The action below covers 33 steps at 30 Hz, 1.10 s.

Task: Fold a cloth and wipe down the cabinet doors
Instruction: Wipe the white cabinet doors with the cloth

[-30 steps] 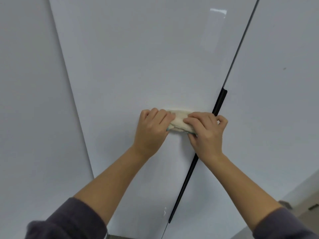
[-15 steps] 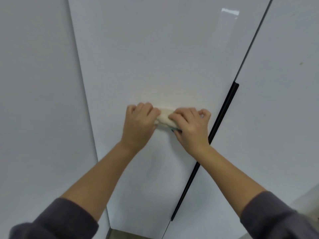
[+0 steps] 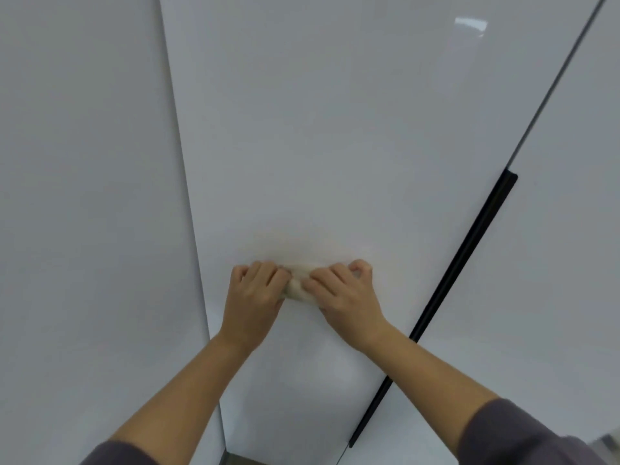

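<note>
The left hand and right hand curl their fingers over a small folded cloth, hiding most of it and pressing it on the middle door. A long black handle runs near the right hand. A side door stands to the left.

This is an indoor room with built-in storage, most likely in a home, though I can't tell whether it is a kitchen, a hallway or a bedroom. Tall cabinet doors with flat, glossy white fronts fill nearly everything in front of me, with only thin vertical gaps between them. A long, slim black handle runs along the edge of one door. A bright reflection of a light gleams high on the gloss. A sliver of brownish floor shows at the foot.
</note>
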Motion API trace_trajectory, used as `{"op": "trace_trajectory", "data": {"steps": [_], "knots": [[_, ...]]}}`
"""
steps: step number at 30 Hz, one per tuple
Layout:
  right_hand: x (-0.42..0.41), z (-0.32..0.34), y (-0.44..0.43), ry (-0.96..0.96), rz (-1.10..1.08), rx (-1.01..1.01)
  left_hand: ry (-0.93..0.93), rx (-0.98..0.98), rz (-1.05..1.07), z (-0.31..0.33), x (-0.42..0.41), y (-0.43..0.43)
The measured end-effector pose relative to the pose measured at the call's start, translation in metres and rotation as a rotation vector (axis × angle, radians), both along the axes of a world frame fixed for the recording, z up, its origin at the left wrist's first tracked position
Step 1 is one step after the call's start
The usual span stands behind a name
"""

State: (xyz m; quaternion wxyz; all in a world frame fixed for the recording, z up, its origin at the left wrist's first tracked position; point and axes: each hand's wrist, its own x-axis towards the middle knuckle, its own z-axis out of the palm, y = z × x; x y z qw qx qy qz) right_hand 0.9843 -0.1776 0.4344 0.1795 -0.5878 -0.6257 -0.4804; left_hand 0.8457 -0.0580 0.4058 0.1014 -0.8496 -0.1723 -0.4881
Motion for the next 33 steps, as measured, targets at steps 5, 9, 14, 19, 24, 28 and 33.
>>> {"op": "trace_trajectory", "data": {"steps": [5,9,14,19,24,28,33], "knots": [[-0.002,-0.007,0.008,-0.007,-0.017,-0.051,0.059,-0.011,0.021,-0.003,-0.006,0.006],[-0.013,0.046,0.020,0.035,0.021,0.091,-0.054,0.023,0.067,0.052,-0.008,0.014],[-0.021,0.111,0.038,0.061,0.051,0.217,-0.173,0.063,0.097,0.117,-0.012,0.030],[-0.022,0.090,0.040,0.064,0.042,0.218,-0.189,0.052,0.105,0.093,-0.010,0.027],[-0.021,0.034,0.042,0.002,0.036,0.115,-0.120,0.003,0.097,0.028,-0.018,0.028],[-0.024,0.000,0.043,0.002,0.026,0.060,-0.034,-0.061,0.122,-0.002,-0.024,0.024],[-0.026,-0.015,0.041,0.009,0.010,0.021,-0.008,-0.084,0.132,-0.012,-0.025,0.021]]}}
